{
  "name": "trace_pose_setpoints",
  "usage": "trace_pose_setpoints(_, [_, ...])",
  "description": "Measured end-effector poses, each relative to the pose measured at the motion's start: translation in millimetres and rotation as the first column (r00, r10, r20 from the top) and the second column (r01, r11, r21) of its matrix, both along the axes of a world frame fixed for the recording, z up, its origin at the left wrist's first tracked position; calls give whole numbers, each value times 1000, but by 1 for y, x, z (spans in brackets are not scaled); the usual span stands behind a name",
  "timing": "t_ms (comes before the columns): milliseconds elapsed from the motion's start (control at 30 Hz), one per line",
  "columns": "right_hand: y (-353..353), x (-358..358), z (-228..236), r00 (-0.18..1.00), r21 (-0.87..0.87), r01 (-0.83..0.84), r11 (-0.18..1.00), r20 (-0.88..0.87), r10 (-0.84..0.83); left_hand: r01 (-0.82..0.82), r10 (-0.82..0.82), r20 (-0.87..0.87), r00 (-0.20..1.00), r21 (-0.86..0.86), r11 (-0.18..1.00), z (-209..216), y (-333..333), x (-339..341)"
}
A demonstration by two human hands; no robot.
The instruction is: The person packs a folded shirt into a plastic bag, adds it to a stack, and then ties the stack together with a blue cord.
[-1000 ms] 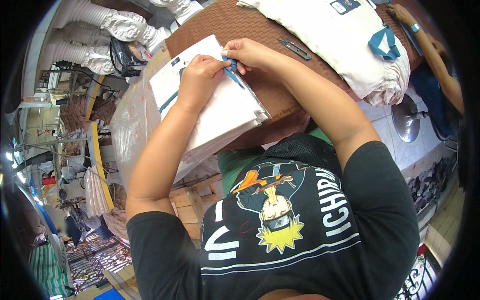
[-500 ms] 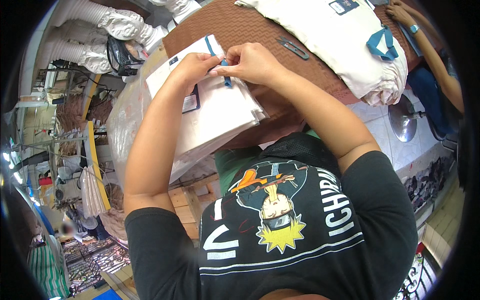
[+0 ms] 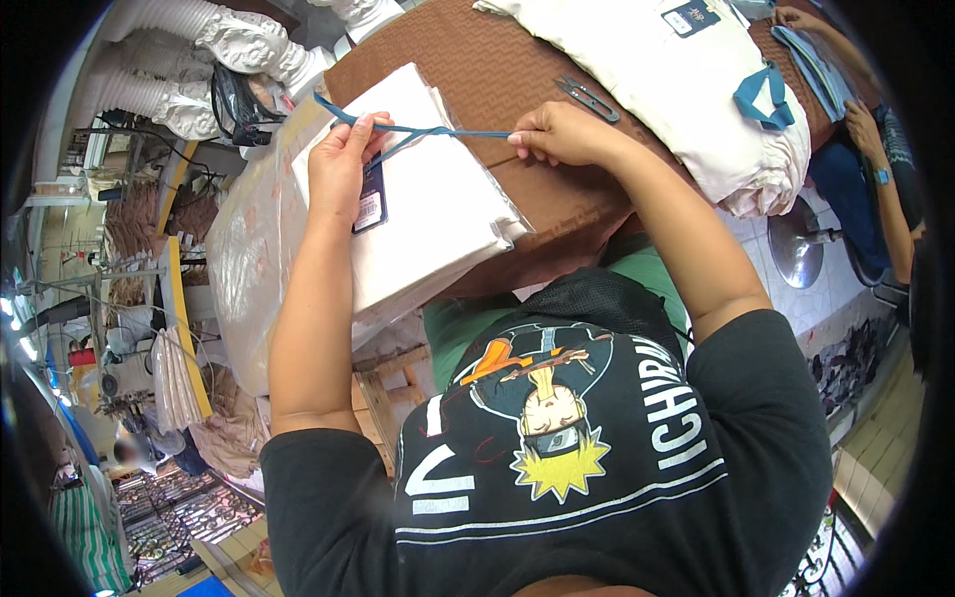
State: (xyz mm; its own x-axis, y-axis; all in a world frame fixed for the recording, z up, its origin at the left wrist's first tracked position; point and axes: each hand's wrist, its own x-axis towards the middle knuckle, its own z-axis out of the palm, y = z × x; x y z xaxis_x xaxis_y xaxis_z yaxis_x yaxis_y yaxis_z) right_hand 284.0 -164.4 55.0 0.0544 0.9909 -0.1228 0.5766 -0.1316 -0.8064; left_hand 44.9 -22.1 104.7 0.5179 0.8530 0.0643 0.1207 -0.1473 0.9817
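Observation:
A blue ribbon [image 3: 438, 131] is stretched taut between my two hands, with a crossing or loose knot near its middle. My left hand [image 3: 341, 159] pinches one side of it, and a free end sticks out at the upper left. Off to the right, my right hand [image 3: 562, 133] grips the other end between thumb and fingers. Beneath the ribbon lies a stack of folded white cloth [image 3: 428, 209], partly in clear plastic. A dark tag [image 3: 371, 207] rests on the stack beside my left wrist.
Small thread snips [image 3: 587, 99] lie on the brown tablecloth [image 3: 497, 70]. Farther right is a bundle of white cloth [image 3: 657, 95] with a blue ribbon loop [image 3: 764, 99]. Another person's hand [image 3: 863, 129] is near blue cloth [image 3: 816, 70] at the far right. White carved columns [image 3: 244, 45] stand at the left.
My hands were close together on the ribbon over the stack. They have moved apart, pulling it into a taut line. The other person's hands have shifted around the blue cloth.

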Motion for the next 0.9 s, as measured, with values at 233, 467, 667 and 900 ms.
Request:
trace_pose_setpoints(233, [46, -36, 2, 7, 223, 215, 951, -974, 227, 113, -115, -3, 993, -159, 981, 8, 7, -4])
trace_pose_setpoints(467, [57, -30, -17, 235, 109, 202, 973, -970, 59, 186, -64, 424, 903, -253, 949, 1, 6, -16])
trace_pose_setpoints(667, [50, -27, -16, 956, 337, 53, 940, -289, 50, 352, -82, 628, 774, -319, 880, 0, 20, -26])
trace_pose_setpoints(900, [38, -27, 23, 924, 354, -301, 886, 339, 178, 673, 91, -869, 486, 439, 595, 70, -28, 23])
